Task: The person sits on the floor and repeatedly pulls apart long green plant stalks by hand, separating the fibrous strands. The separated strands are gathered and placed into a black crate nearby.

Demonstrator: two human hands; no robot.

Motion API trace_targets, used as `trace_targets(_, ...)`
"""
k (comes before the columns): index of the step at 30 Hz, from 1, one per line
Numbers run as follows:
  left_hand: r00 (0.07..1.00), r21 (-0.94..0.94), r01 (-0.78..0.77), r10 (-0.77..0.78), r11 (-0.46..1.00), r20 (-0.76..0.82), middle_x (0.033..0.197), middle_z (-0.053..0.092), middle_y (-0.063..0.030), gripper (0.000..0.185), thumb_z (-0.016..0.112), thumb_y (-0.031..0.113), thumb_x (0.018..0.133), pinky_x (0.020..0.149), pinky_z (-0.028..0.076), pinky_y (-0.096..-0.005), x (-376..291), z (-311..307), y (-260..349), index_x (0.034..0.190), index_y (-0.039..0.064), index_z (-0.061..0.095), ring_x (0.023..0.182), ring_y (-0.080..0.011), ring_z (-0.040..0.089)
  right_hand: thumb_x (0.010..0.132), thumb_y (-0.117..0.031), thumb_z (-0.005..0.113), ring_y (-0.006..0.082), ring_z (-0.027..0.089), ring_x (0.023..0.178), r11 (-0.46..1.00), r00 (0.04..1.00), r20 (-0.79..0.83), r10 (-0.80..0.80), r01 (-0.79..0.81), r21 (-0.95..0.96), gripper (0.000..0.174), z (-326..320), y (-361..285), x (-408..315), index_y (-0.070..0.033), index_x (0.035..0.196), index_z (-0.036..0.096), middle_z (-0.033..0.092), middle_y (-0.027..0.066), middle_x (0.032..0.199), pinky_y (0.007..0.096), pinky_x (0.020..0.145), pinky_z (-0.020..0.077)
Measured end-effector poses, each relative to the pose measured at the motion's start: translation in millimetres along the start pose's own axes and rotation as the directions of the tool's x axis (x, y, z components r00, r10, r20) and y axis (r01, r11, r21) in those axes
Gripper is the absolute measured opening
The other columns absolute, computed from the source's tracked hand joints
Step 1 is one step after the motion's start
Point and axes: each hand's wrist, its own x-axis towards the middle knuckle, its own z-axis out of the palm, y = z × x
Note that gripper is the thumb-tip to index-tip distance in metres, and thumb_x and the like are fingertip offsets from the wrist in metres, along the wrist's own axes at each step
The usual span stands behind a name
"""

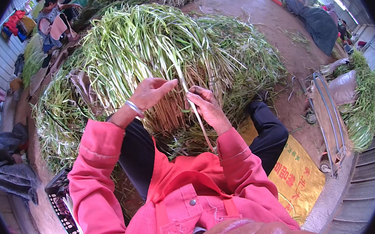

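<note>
My right hand (pixel 207 106) pinches a long, pale green stalk (pixel 194 109) between thumb and fingers. Leaves spread from the stalk's upper end, and its whitish lower end hangs down past the hand towards my lap. My left hand (pixel 153 91), with a silver-coloured bangle (pixel 135 109) at the wrist, is just left of the stalk. Its thumb tip comes close to the stalk; whether the fingers hold anything is hidden. Directly beyond both hands stands a big upright bundle of leafy green stalks (pixel 146 43), brownish at the base.
Loose leaves (pixel 61 129) are heaped around the bundle. A yellow printed woven sack (pixel 301 173) lies at my right, beside a metal-framed cart (pixel 330 120). A black plastic crate (pixel 64 210) is at my left. Another person (pixel 55 24) sits at the upper left.
</note>
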Motion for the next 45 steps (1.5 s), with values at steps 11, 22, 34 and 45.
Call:
trace_targets(11,0.980,-0.697,0.027,-0.157,0.717,-0.123,0.093,0.065,-0.0084,0.037,0.037,0.033,0.096,0.083,0.047,-0.0312,34.7,-5.6,41.5,0.094,0.004,0.060,0.087,-0.0180,0.061,0.078,-0.017,0.070,0.0029,0.051,0.062,0.949,1.000,-0.009,0.017,-0.019,-0.316,0.023,7.9,-20.1,-16.7,-0.006,0.093,0.055,0.053,-0.0057,0.071,0.0180,0.056,0.0416)
trace_targets(22,0.743,-0.817,-0.334,-0.403,0.470,-0.535,0.088,0.062,-0.0195,0.030,0.037,0.023,0.096,0.082,0.054,-0.0410,61.2,-93.2,26.5,0.088,-0.003,0.050,0.084,-0.0287,0.064,0.088,-0.013,0.055,0.0029,0.047,0.052,0.766,0.999,0.044,0.017,0.016,-0.642,0.015,-46.0,29.4,-65.1,-0.001,0.080,0.054,0.050,-0.0020,0.059,0.0191,0.048,0.0388)
trace_targets(34,0.534,-0.518,-0.751,-0.085,0.409,-0.841,0.064,0.052,-0.0007,0.026,0.053,0.032,0.085,0.043,0.039,-0.0262,6.8,-296.5,81.4,0.073,0.008,0.053,0.044,-0.0121,0.042,0.067,-0.022,0.069,0.0301,0.060,0.064,0.292,0.963,-0.182,0.197,-0.235,-0.927,0.030,-170.7,120.7,-93.9,0.000,0.085,0.060,0.057,0.0167,0.064,0.0378,0.062,0.0467)
trace_targets(45,0.787,-0.906,-0.359,-0.449,0.224,-0.423,0.049,0.034,0.0066,0.013,0.052,0.006,0.085,0.038,0.024,-0.0198,22.4,-134.2,-31.6,0.073,0.006,0.046,0.039,-0.0046,0.031,0.080,-0.030,0.060,0.0147,0.052,0.053,0.544,0.970,-0.236,-0.059,-0.167,-0.822,0.035,-93.3,70.6,-1.1,0.005,0.078,0.061,0.059,0.0086,0.063,0.0324,0.049,0.0406)
